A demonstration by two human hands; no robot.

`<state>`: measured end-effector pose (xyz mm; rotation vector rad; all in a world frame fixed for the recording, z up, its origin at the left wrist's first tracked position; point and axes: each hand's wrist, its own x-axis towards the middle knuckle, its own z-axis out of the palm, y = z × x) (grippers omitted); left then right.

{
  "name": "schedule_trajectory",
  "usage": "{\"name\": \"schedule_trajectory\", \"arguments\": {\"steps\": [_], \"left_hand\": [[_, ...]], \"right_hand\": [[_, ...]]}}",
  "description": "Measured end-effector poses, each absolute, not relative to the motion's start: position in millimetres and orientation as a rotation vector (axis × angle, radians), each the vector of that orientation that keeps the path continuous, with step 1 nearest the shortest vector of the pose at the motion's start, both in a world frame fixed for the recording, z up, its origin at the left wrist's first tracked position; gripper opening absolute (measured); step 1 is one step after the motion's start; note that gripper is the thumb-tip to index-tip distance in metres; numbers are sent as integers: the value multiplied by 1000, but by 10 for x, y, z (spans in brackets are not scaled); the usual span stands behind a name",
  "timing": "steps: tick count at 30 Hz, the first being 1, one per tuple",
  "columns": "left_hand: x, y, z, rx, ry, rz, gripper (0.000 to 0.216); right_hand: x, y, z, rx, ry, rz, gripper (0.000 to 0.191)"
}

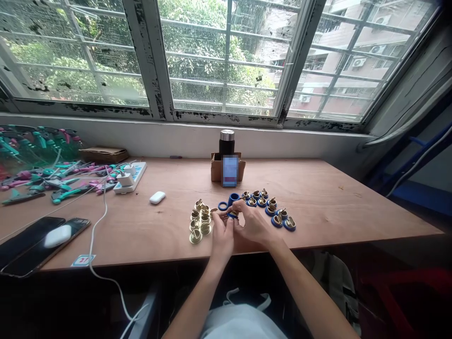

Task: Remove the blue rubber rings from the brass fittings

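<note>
Hands (221, 238) (252, 223) meet over a plywood table (310, 212) beneath windows (226, 56).

Black flask with steel cap (227, 142) in a cardboard box (216, 168) at twelve o'clock, white power strip (130, 177), white earbud case (157, 197), teal-and-pink plastic parts (45, 173) at nine o'clock, two smartphones (35, 246) at eight o'clock

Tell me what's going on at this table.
A person is working at a plywood table with bare hands. The left hand and right hand together pinch a small brass piece in a blue ring. Bare brass pieces sit grouped to the left, brass pieces in blue rings to the right, and loose blue rings lie just beyond the hands.
</note>
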<state>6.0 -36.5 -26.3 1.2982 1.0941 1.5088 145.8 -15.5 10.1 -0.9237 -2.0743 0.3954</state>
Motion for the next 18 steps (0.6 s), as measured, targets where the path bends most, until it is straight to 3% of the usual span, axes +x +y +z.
{"name": "schedule_trajectory", "arguments": {"steps": [9, 15, 18], "left_hand": [[41, -366, -224, 1255, 1099, 1462, 16], [68, -361, -194, 1277, 1066, 1497, 18], [74, -360, -212, 1266, 1040, 1502, 18]], "right_hand": [[1466, -161, 127, -921, -2077, 414, 44], [1480, -165, 160, -997, -2018, 400, 62], [1480, -160, 177, -988, -2007, 420, 58]]}}
